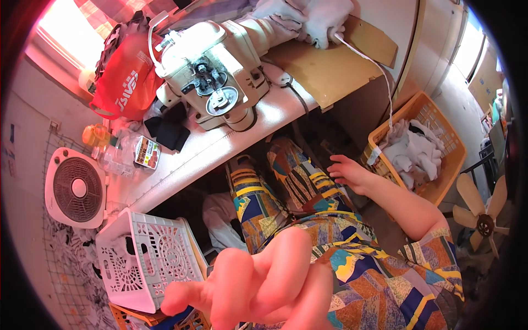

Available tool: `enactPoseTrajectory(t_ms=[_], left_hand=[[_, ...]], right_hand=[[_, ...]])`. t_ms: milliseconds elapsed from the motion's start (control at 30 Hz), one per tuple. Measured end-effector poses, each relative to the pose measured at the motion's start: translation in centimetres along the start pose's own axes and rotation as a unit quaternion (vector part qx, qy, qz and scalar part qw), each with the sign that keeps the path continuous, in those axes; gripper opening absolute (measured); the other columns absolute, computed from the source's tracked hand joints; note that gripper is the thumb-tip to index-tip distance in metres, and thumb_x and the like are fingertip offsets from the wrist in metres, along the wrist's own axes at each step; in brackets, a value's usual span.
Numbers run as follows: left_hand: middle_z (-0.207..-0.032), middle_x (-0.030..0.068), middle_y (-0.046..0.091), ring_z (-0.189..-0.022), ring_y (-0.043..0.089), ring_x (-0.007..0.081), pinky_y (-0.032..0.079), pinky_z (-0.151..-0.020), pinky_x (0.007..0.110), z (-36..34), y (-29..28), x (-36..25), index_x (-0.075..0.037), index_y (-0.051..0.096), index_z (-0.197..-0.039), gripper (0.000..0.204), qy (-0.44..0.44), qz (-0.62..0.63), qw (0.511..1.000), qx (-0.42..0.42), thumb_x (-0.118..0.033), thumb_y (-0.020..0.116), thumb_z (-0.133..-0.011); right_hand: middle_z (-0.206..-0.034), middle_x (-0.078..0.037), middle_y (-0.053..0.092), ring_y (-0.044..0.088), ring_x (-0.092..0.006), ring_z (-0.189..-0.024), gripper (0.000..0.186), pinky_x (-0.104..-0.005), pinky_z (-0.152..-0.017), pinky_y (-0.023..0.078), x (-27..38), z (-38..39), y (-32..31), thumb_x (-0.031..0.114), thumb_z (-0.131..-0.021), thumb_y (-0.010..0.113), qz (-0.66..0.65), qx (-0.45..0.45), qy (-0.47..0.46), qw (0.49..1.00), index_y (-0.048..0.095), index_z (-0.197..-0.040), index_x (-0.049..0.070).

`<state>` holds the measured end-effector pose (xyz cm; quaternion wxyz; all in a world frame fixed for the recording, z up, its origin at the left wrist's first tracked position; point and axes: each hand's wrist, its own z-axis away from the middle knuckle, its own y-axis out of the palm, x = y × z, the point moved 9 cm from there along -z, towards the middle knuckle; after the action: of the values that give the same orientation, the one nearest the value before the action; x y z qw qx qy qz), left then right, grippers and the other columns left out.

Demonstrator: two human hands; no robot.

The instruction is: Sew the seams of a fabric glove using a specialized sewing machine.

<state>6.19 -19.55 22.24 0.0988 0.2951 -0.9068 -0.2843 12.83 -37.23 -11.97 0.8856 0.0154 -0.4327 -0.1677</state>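
At eight o'clock stands a white plastic crate (168, 261). At eleven, the sewing machine (228, 69) is on the table (184, 168). My left hand (258, 286), at six, has bent fingers — if they pinch something, I cannot tell. My right hand (353, 175), at three, is loosely spread near the orange basket (441, 124) of white cloths (413, 153), also at three.

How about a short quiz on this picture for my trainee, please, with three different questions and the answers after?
1. True or false: the red bag is to the left of the machine.
2. What lies in the basket at the picture's right? A) bottles; B) pale cloth; C) shoes.
3. Which is nearer the camera: the left hand or the right hand?

Key: 1. True. 2. B. 3. The left hand.
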Motion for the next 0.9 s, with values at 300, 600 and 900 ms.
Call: enactPoseTrajectory(t_ms=[300, 600, 900], left_hand=[[-0.104, 0.0079, 0.031, -0.093, 0.049, 0.0214, 0.053, -0.091, 0.049, 0.3, 0.1, 0.5, -0.004, 0.046, -0.091, 0.029, 0.041, 0.027, 0.996, -0.072, -0.029, 0.059, -0.095], [-0.083, 0.0018, 0.047, -0.073, 0.044, 0.0177, 0.042, -0.066, 0.032, -0.4, 2.8, -1.9, -0.007, 0.058, -0.076, 0.021, 0.016, -0.546, 0.837, 0.024, -0.019, 0.066, -0.090], [-0.075, 0.0005, 0.043, -0.067, 0.037, 0.0173, 0.034, -0.062, 0.036, 1.2, 3.7, -1.2, -0.011, 0.048, -0.069, 0.024, 0.068, -0.867, 0.493, 0.000, -0.015, 0.058, -0.090]], right_hand=[[-0.109, -0.004, 0.058, 0.049, -0.0132, -0.095, 0.062, -0.0288, -0.084, 0.040, 0.3, 0.3, 0.0, 0.018, -0.084, 0.062, -0.002, -0.003, -0.006, 1.000, 0.038, -0.141, 0.011], [-0.109, -0.004, 0.059, 0.050, -0.0124, -0.096, 0.058, -0.0289, -0.085, 0.040, 0.0, 0.0, -0.1, 0.018, -0.087, 0.059, 0.008, 0.001, -0.001, 1.000, 0.038, -0.141, 0.011], [-0.107, -0.002, 0.061, 0.051, -0.0108, -0.089, 0.058, -0.0272, -0.079, 0.042, 0.0, -0.1, -0.3, 0.014, -0.087, 0.059, -0.007, -0.002, 0.002, 1.000, 0.037, -0.141, 0.010]])
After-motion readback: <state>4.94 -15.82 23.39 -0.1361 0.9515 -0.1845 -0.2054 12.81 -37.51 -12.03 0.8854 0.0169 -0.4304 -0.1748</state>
